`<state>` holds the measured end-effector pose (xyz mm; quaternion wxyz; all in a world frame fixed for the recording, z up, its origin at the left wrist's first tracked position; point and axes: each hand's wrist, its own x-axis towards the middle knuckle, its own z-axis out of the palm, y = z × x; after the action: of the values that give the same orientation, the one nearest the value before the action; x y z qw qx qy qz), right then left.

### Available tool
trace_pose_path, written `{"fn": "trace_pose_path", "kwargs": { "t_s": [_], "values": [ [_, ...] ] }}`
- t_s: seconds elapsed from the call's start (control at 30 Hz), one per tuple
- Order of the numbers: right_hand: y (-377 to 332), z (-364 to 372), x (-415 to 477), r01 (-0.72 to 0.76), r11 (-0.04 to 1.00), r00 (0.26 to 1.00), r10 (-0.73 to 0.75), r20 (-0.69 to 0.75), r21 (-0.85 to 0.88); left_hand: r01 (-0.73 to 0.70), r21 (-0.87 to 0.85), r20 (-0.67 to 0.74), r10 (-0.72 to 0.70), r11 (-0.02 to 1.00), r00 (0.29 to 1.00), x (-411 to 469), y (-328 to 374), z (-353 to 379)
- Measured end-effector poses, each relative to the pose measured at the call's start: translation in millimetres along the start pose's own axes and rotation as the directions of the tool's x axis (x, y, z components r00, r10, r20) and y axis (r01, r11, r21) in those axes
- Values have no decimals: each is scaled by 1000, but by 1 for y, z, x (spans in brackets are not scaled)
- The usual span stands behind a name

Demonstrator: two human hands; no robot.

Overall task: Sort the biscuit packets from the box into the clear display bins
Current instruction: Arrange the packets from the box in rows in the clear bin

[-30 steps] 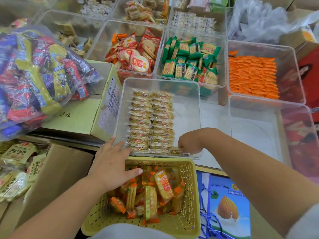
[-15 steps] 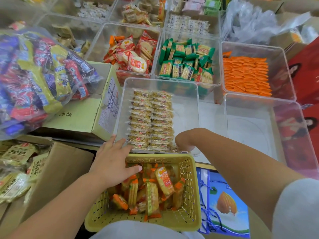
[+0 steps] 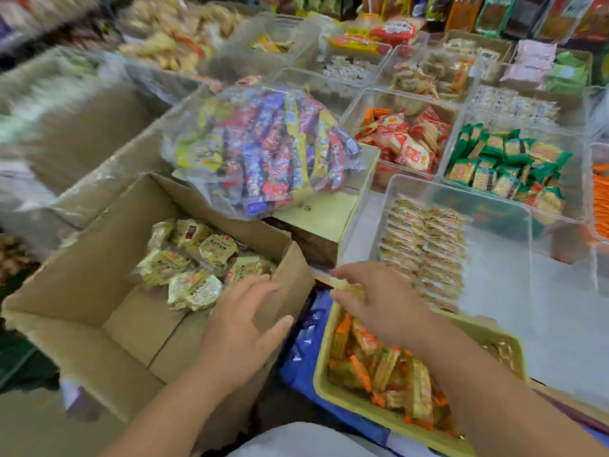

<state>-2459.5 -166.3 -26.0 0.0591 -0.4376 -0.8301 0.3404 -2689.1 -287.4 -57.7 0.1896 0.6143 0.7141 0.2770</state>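
A white garment's edge showed at the bottom. Above it, the left hand hung over the right flap of the open box, fingers straight and slightly spread, thumb held apart. Blur hid whether the fingertips touched the flap. The right hand reached leftward over the far rim of the yellow basket, fingers stretched and parted. A yellow strip showed between them, too smeared to tell from the rim.

The basket held packets with orange ends, stood and tumbled together. A blue bag lay between basket and box. In the box, pale yellow biscuit packets were heaped against its far right corner, with bare cardboard floor nearer.

Just beyond the right hand stood a clear bin with two tidy rows of small packets along its left side. Left of it, a closed carton bore a clear sack of blue, red and yellow sweets.

Farther back, one bin held red packets, the next green ones, and orange packets showed at the right edge. More bins and shelves lay behind, too blurred to read.
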Motion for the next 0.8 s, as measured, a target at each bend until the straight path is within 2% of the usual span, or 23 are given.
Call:
{"fn": "trace_pose_path", "kwargs": {
  "t_s": [0.13, 0.23, 0.33, 0.47, 0.63, 0.8],
  "values": [
    [-80, 66, 23, 175, 983, 985, -174, 19, -60, 166, -51, -108, -170, 985, 979, -13, -69, -48],
    [-124, 111, 41, 215, 973, 976, -217, -9, -87, 323, -7, -73, -323, 946, 944, -18, -125, -83],
    [-150, 151, 57, 84, 977, 996, -81, 21, -196, 388, 55, -40, -387, 920, 921, -6, -174, -115],
    [-161, 181, 63, -117, 874, 993, 113, -38, -471, 438, 101, 7, -441, 893, 897, 29, -223, -138],
    [-162, 189, 65, -188, 793, 981, 176, -78, -579, 388, 161, 127, -409, 908, 904, 80, -253, -129],
    [-162, 191, 65, -214, 776, 977, 176, -122, -593, 331, 237, 262, -388, 913, 883, 114, -268, -110]
  ]
}}
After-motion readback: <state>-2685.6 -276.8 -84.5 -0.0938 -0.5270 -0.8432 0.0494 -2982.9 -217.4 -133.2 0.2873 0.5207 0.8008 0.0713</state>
